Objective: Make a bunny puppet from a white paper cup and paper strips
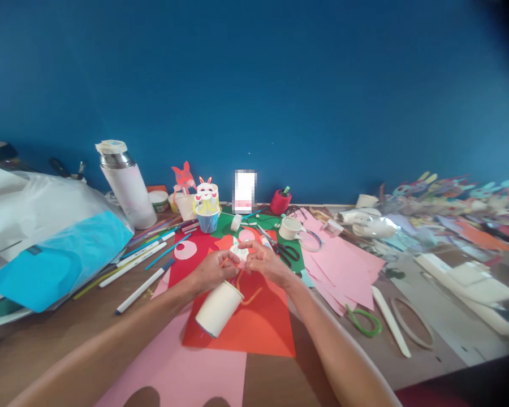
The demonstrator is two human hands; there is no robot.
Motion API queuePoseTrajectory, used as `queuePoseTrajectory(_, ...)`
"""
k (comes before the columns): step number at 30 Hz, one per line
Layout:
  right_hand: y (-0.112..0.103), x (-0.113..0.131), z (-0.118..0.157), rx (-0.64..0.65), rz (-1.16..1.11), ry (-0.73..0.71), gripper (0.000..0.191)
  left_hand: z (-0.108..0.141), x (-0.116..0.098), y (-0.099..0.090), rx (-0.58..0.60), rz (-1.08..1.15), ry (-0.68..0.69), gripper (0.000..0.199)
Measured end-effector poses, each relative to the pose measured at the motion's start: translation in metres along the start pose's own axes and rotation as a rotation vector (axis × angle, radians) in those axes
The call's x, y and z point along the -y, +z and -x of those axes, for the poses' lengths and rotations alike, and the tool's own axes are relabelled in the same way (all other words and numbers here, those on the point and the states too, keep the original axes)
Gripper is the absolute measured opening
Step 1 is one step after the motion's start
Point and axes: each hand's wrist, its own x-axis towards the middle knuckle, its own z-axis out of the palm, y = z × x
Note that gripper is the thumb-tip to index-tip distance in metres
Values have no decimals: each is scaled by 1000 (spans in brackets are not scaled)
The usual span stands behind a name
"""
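Note:
Above the red-orange paper sheet (263,333), my left hand (214,270) and my right hand (271,264) meet with pinched fingers. Between them is a small white paper animal face (238,250) with drawn eyes, partly covered by my fingers. Both hands appear closed on its lower edge. Just below, a white paper cup (218,310) lies tilted on the sheet, its mouth toward my hands. An orange pipe-cleaner-like strip (253,297) curls beside the cup's mouth; other thin strips run up toward my fingers. Black-handled scissors (286,251) lie beyond my right hand.
Markers (139,291) and a white bottle (129,189) are on the left, beside a plastic bag (51,203). A decorated rabbit cup (207,212) stands behind my hands. On the right are tape rolls (289,227), pink sheets (341,257) and a green ring (365,322).

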Motion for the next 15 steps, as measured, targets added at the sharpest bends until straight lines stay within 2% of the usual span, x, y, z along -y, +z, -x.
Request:
queuePoseTrajectory(11,-3,-2,-1,-6,21,-16,47,2,-3,1,-37,42,-36,28)
queuePoseTrajectory(15,-7,-5,-3,-7,53,-15,44,3,-5,0,-70,132,-77,30)
